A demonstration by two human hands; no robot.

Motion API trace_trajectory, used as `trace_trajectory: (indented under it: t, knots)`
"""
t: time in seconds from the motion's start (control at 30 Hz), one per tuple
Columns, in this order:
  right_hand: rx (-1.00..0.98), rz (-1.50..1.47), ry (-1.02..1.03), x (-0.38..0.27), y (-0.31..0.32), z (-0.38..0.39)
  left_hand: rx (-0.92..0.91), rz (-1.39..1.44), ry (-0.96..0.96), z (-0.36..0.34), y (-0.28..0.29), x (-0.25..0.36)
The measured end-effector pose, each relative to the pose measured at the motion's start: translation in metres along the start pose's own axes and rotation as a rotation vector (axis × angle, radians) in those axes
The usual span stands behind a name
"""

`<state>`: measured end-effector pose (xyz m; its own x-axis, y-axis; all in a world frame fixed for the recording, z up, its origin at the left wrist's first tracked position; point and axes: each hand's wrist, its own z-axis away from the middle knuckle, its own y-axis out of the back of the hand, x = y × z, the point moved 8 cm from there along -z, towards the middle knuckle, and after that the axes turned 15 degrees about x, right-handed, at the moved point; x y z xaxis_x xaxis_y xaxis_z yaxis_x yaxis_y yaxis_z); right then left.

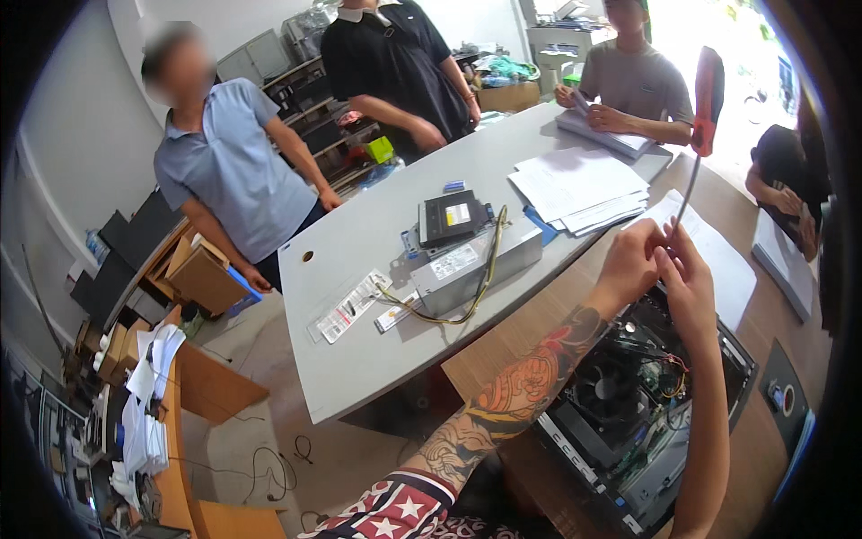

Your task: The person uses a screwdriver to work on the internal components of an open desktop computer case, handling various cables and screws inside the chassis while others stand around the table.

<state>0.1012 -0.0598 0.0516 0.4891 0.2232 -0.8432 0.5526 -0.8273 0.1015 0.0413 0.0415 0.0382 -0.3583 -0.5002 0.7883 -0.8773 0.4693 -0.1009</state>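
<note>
Screwdriver [707, 103] points handle-up, leaning right, its shaft's lower end pinched in the gathered fingers of the left hand [631, 259] and right hand [688, 265], above the open computer [603, 388] at near right.

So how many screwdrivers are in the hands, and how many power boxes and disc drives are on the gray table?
Screwdriver: 1
Power box: 1
Disc drive: 1
Total: 3
</note>
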Motion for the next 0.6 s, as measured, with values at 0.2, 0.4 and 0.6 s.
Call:
trace_trajectory:
  t: [0.2, 0.4, 0.6]
  knots:
    - [0.030, 0.154, 0.115, 0.001, -0.010, 0.003, -0.030, -0.162, -0.060, 0.002, 0.014, 0.003]
    - [0.094, 0.226, 0.236, -0.020, -0.005, 0.002, -0.032, -0.081, -0.134, 0.000, 0.010, 0.008]
    - [0.123, 0.293, 0.271, -0.022, 0.005, 0.000, -0.088, 0.017, -0.197, 0.001, 0.001, 0.012]
